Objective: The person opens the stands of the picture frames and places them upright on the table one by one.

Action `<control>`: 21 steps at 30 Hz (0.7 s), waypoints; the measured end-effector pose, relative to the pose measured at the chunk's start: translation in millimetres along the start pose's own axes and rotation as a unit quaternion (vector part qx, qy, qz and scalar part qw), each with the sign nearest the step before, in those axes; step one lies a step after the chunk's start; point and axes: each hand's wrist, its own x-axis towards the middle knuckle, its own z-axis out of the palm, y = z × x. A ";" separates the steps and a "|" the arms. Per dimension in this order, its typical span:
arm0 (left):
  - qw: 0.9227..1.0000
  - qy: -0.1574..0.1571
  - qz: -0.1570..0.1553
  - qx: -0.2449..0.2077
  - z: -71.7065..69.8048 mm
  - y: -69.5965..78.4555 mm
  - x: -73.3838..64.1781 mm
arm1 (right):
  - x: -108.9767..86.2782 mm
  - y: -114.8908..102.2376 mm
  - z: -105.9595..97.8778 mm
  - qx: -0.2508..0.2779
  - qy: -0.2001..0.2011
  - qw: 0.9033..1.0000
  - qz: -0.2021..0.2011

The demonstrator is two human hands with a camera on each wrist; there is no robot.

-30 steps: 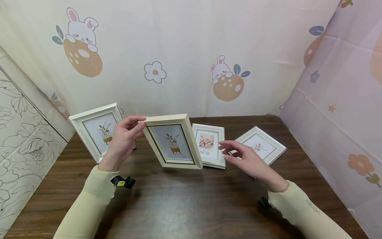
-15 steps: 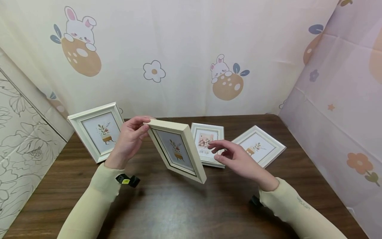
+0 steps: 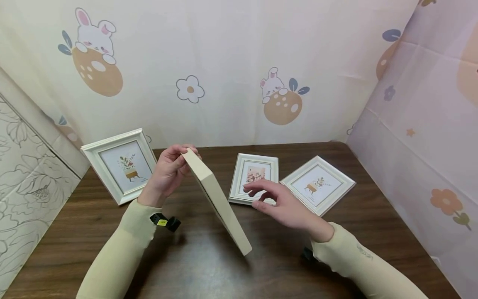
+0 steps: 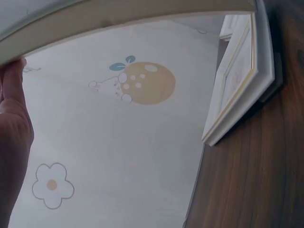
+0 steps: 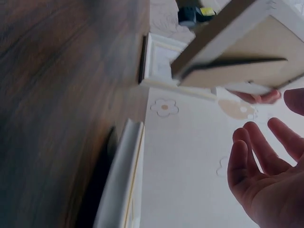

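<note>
My left hand (image 3: pixel 169 172) pinches the top corner of a cream picture frame (image 3: pixel 218 199). In the head view the frame is tilted nearly edge-on, its lower end slanting down to the right over the table. The right wrist view shows the back of this picture frame (image 5: pixel 256 52), with a dark slanting strip across it. My right hand (image 3: pixel 280 203) hovers to the right of it, fingers loosely bent and holding nothing. Behind that hand stands a smaller white frame (image 3: pixel 233 193) with a pink flower picture, partly covered by the fingers.
A white frame (image 3: pixel 127 166) with a potted-plant print stands at the left back. Another white frame (image 3: pixel 319 185) is set at an angle on the right. All are on a dark wood table (image 3: pixel 209 278), before a curtain (image 3: pixel 224 54) printed with rabbits and flowers.
The held picture frame has turned from showing its front to nearly edge-on, its lower end swinging down toward me. My right hand has moved left, toward it.
</note>
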 end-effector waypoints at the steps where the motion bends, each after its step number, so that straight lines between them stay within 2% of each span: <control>1: 1.000 -0.010 0.002 -0.012 0.5 -0.5 1.2 | 0.9 -0.7 2.5 0.002 0.000 1.000 -0.005; 6: 0.997 -0.046 0.002 -0.056 3.5 -2.4 6.7 | 5.9 -0.9 15.0 0.002 0.007 1.000 -0.031; 14: 0.994 -0.085 -0.007 -0.062 5.3 -5.0 11.3 | 12.5 -3.3 32.2 0.023 -0.006 0.998 -0.053; 21: 0.994 -0.098 -0.010 -0.055 7.6 -6.1 13.3 | 13.7 -5.8 42.2 0.030 -0.012 0.996 -0.083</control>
